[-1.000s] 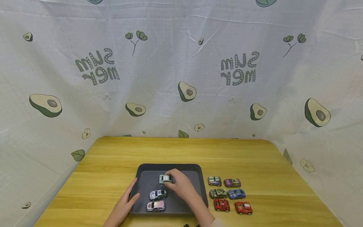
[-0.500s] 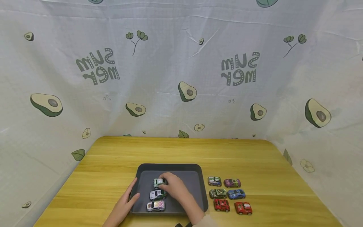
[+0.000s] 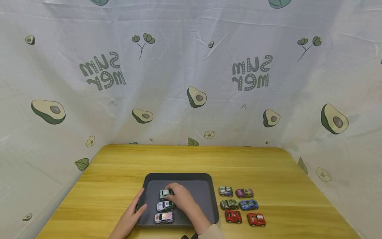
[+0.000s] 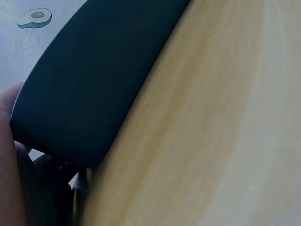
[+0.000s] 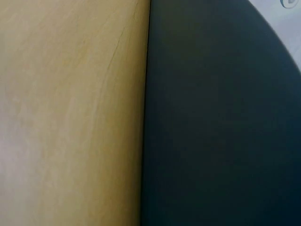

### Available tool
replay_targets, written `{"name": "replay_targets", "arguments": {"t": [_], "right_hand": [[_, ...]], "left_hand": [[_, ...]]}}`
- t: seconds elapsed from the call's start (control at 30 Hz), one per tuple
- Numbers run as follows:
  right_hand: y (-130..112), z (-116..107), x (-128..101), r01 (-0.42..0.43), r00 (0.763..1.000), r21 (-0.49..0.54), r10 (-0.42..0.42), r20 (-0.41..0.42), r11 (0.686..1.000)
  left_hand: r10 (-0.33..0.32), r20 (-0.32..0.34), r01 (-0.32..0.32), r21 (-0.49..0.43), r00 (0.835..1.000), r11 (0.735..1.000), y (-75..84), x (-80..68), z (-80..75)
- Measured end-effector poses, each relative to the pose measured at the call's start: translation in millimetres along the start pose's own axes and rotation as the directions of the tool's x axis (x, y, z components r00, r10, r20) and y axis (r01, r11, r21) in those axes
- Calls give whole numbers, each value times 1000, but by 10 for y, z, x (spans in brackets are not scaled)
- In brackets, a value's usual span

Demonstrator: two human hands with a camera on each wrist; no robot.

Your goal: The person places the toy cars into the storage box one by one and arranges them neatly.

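Observation:
A dark grey tray [image 3: 206, 205] sits on the wooden table near the front edge. My right hand [image 3: 179, 198] grips a small green and white toy car [image 3: 165, 193] at the tray's upper left. Just below it stand a white and green car [image 3: 165, 206] and a white car with a pink chequered roof [image 3: 163, 217], forming a column. My left hand [image 3: 135, 209] holds the tray's left rim, thumb on the inside. The left wrist view shows the tray's outer wall [image 4: 94, 84]; the right wrist view shows its dark side [image 5: 221, 122] against the wood.
To the right of the tray stand several toy cars in two columns: a green one [image 3: 225, 190], a purple one [image 3: 244, 193], a camouflage one [image 3: 229, 203], a blue one [image 3: 248, 204] and two red ones [image 3: 233, 215]. An avocado-print cloth [image 3: 191, 73] walls the table.
My right hand has carried the green and white car leftward and toward me in the tray, down to the top of the car column. The left hand has stayed on the rim.

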State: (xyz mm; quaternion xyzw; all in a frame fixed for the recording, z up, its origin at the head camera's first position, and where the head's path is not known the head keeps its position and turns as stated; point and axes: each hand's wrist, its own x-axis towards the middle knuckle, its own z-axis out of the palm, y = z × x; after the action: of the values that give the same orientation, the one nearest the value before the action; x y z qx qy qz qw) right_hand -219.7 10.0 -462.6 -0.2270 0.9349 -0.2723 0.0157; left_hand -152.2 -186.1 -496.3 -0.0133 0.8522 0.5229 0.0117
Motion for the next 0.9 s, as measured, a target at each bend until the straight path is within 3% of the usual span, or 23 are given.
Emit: {"name": "replay_targets", "arguments": {"t": [0.43,0.9], "right_hand": [[22,-34,-50,-9,1000,17,9,-14,1000],[103,-205,-254,-38,996,62,43,-78,997]], "left_hand": [[-20,1,20,10,1000,1000,-2,1,2],[-41,2,41,20,999,999,-7,7,4]]}}
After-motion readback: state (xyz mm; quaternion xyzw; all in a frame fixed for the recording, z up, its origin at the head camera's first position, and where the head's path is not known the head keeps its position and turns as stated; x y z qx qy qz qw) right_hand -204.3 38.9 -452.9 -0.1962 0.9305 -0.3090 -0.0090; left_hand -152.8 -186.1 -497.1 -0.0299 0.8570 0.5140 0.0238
